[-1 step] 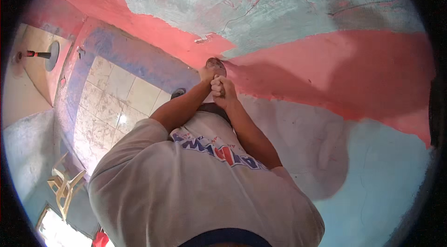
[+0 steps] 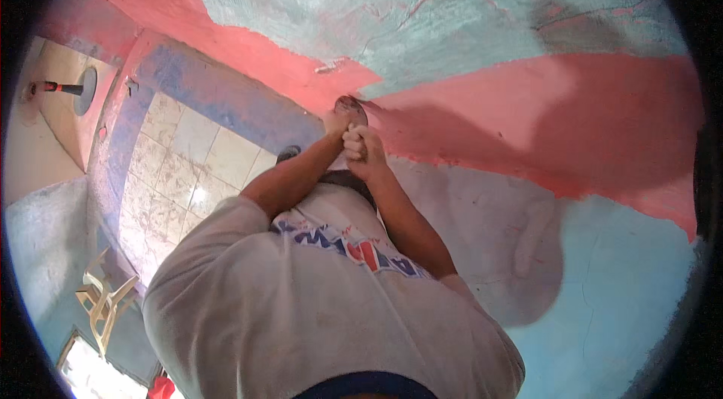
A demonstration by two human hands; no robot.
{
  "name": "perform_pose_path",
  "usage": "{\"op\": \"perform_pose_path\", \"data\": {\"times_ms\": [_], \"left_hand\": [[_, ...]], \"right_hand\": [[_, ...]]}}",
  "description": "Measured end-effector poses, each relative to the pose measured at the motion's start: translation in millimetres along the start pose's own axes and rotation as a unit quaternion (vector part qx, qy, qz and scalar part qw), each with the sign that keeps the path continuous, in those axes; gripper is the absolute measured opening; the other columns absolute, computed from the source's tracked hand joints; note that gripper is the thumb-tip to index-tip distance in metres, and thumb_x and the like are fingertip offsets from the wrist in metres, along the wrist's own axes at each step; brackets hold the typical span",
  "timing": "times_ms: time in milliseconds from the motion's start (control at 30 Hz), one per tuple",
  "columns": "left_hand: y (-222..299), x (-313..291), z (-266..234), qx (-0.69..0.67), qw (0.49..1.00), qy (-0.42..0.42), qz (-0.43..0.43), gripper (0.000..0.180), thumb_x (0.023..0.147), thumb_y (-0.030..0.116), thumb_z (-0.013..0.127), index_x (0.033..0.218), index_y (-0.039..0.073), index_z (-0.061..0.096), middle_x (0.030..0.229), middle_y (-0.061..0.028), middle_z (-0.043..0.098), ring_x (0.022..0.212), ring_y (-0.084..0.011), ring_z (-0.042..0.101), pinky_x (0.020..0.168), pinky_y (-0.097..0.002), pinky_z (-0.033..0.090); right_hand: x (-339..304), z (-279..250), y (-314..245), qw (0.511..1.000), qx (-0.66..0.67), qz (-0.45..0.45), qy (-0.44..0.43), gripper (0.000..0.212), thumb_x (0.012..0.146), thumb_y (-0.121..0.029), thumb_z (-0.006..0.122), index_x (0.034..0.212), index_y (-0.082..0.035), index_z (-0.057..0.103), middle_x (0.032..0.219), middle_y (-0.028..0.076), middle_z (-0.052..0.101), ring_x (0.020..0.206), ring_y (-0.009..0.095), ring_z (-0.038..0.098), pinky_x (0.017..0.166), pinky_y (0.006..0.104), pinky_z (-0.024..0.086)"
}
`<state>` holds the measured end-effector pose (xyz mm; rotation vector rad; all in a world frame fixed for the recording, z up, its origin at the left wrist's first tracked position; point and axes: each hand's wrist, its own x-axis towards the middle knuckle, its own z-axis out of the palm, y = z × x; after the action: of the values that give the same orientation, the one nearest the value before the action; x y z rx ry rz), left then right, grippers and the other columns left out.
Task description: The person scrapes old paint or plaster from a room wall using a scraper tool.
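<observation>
The R hand (image 2: 364,147) is sitting curled in a fist against the L hand (image 2: 336,124), whose fingers are mostly hidden, so can't tell how far it's opening or if either hand is gripping anything. A dark, roundish thing (image 2: 350,108), type unclear, is showing just at the far side of the hands, w/ the pink wall (image 2: 467,86) lying to its right. It's prob. behaving as light & stiff, poss. a bit slick if wet, so its near edge is looking like the best hold, w/ a firm grip.
</observation>
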<state>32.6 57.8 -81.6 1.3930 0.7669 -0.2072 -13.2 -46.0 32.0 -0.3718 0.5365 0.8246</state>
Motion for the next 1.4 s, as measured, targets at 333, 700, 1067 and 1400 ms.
{"op": "perform_pose_path", "data": {"times_ms": [333,700,1067,1400], "left_hand": [[11.9,1.0,-7.3,0.108,0.993,0.032,0.028,0.028,0.075,0.019,0.061,0.090,-0.005,0.064,0.073,-0.0180,0.064,0.066,-0.0238,0.063,0.060,-0.0374,0.049],[38.1,-40.4,5.0,-0.012,0.995,0.007,0.101,0.025,0.080,0.020,0.058,0.088,-0.004,0.061,0.070,-0.0199,0.060,0.056,-0.0231,0.057,0.051,-0.0359,0.047],[97.1,-91.1,4.1,-0.133,0.989,-0.058,-0.034,0.014,0.082,0.012,0.054,0.075,0.003,0.061,0.065,-0.0105,0.061,0.058,-0.0181,0.060,0.045,-0.0327,0.045],[62.1,-75.2,-4.6,-0.163,0.980,-0.097,-0.062,0.020,0.077,0.017,0.060,0.064,0.002,0.058,0.060,-0.0048,0.058,0.050,-0.0134,0.053,0.045,-0.0331,0.042]], "right_hand": [[6.9,22.1,3.4,0.999,0.009,0.000,0.035,0.006,0.093,-0.010,0.043,0.092,-0.009,0.049,0.065,-0.003,0.041,0.041,0.006,0.034,0.035,0.0221,0.028],[-32.7,42.8,3.2,0.997,0.024,-0.055,0.052,0.007,0.091,-0.010,0.045,0.096,-0.008,0.050,0.066,-0.001,0.046,0.042,0.009,0.043,0.032,0.0237,0.039],[-59.5,67.2,-3.4,0.998,0.017,-0.063,0.008,0.010,0.092,-0.008,0.042,0.095,-0.008,0.051,0.066,-0.002,0.043,0.042,0.008,0.038,0.033,0.0227,0.033],[-33.4,49.5,-9.9,0.998,0.036,-0.040,-0.032,0.011,0.090,-0.008,0.045,0.100,-0.009,0.051,0.067,-0.003,0.045,0.041,0.007,0.040,0.034,0.0231,0.036]]}}
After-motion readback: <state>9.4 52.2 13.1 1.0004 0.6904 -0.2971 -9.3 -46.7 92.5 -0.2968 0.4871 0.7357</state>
